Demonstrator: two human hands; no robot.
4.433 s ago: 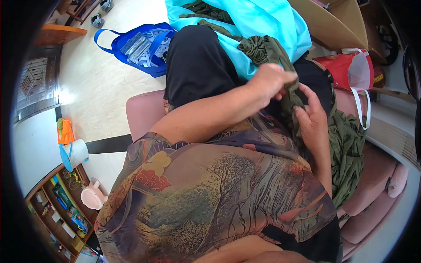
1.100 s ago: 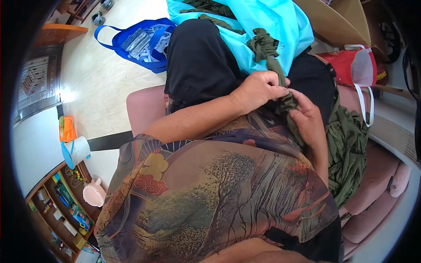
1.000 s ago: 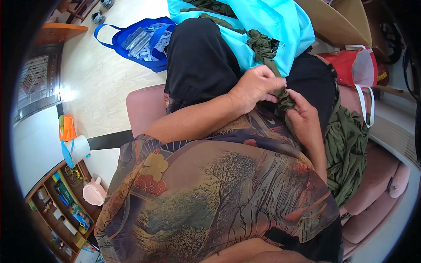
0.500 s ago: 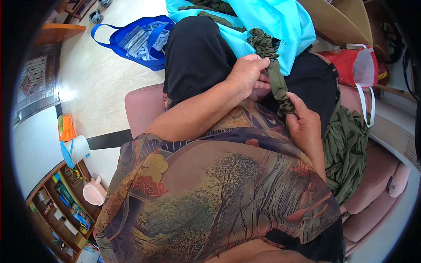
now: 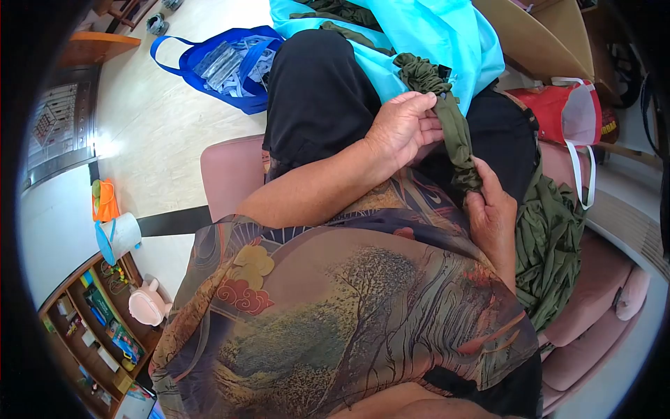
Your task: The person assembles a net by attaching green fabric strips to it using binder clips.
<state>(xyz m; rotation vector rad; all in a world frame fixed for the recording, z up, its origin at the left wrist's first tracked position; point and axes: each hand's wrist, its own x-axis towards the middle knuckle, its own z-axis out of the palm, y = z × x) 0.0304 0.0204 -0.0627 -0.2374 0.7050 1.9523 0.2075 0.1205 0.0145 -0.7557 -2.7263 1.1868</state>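
Observation:
An olive-green gathered fabric strip (image 5: 457,136) stretches between my hands above my lap. My left hand (image 5: 408,127) pinches its upper part between thumb and forefinger, the other fingers curled loosely below. Lower down, my right hand (image 5: 493,213) grips the bunched end by my right thigh. Beyond my left hand, the strip runs into a tightly scrunched section (image 5: 420,73) resting against a turquoise bag (image 5: 467,42). A small dark piece shows beside that scrunched part. More olive fabric lies inside the bag.
A heap of olive fabric (image 5: 548,244) lies on the pink seat (image 5: 593,286) to my right. A red bag (image 5: 548,112) stands behind it, near a cardboard box (image 5: 551,35). On the floor at left sits a blue bag (image 5: 251,103) of clear plastic packets.
Both hands have shifted slightly right, the right one also a little downward. The strip between them moved along and is still held by both.

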